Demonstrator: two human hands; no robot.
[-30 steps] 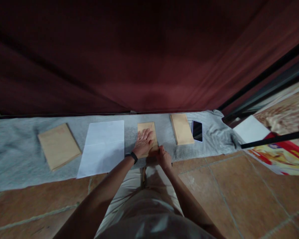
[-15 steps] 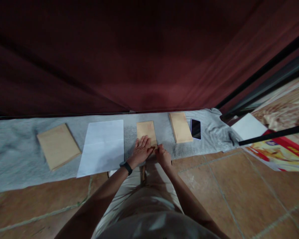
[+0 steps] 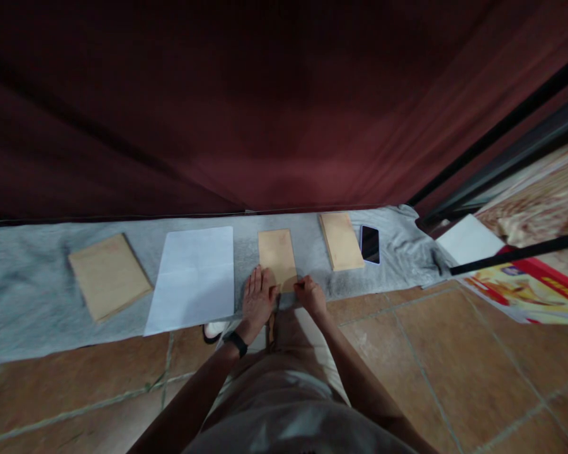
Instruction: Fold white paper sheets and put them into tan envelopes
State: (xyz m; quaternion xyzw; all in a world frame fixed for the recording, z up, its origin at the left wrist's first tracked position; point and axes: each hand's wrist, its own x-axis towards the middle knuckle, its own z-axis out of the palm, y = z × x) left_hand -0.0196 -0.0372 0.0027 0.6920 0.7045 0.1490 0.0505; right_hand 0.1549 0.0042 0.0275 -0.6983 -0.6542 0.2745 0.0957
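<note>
A small brown envelope lies on a grey cloth spread on the floor in front of me. My left hand, with a black band on the wrist, lies flat with fingers stretched out at the envelope's near left corner. My right hand is curled at the envelope's near right corner, its fingers pinched on the edge. A white sheet of paper lies just left of my hands.
A larger brown envelope lies far left on the cloth, another brown envelope and a dark phone to the right. A dark red curtain hangs behind. White paper and a colourful printed sheet lie at right on the tiled floor.
My left hand has slid back off the middle of the small envelope toward me, down to its near left corner. My right hand has stayed at the near right corner.
</note>
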